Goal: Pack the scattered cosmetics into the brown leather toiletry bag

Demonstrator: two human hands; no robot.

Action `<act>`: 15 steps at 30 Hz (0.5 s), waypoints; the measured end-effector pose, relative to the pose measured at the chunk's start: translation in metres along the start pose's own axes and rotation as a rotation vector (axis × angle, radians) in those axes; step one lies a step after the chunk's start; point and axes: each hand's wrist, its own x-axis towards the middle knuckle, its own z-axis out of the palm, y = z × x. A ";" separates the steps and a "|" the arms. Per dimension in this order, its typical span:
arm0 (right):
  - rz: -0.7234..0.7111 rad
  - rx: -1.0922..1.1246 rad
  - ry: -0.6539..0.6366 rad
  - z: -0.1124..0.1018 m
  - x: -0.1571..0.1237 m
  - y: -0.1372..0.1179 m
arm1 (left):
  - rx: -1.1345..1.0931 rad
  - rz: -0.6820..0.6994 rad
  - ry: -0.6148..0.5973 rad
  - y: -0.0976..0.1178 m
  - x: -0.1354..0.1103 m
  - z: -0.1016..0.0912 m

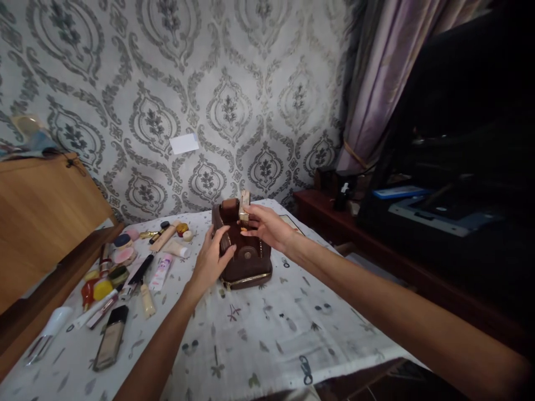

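A white tablecloth [267, 334] printed with leaves covers the table. Cosmetics lie scattered along its left side: a foundation bottle [110, 338] nearest, a pink-and-white tube [161, 272] farther in, and a round pink compact [123, 255] beyond. A wooden board [42, 223] stands at the left. A white slip [184, 143] is stuck on the patterned wallpaper [229, 100]. A purple curtain [384, 83] hangs at the far right, above a dark wooden ledge [330, 214].

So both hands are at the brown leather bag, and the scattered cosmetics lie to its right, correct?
No: the head view shows the scattered cosmetics left of the brown leather bag, not right. The left hand and right hand are at it.
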 end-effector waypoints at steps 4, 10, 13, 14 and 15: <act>0.066 -0.180 0.030 0.003 0.016 0.004 | -0.026 -0.030 0.052 0.003 -0.001 0.006; 0.175 -0.574 0.199 0.014 0.033 0.006 | -0.031 -0.030 0.064 -0.001 -0.001 0.008; 0.235 -0.676 0.252 0.021 0.043 0.010 | -0.039 -0.014 0.090 -0.005 -0.002 0.010; 0.257 -0.721 0.268 0.022 0.046 0.011 | -0.041 -0.007 0.099 -0.006 -0.002 0.011; 0.274 -0.771 0.282 0.024 0.049 0.013 | -0.043 0.002 0.104 -0.007 -0.002 0.011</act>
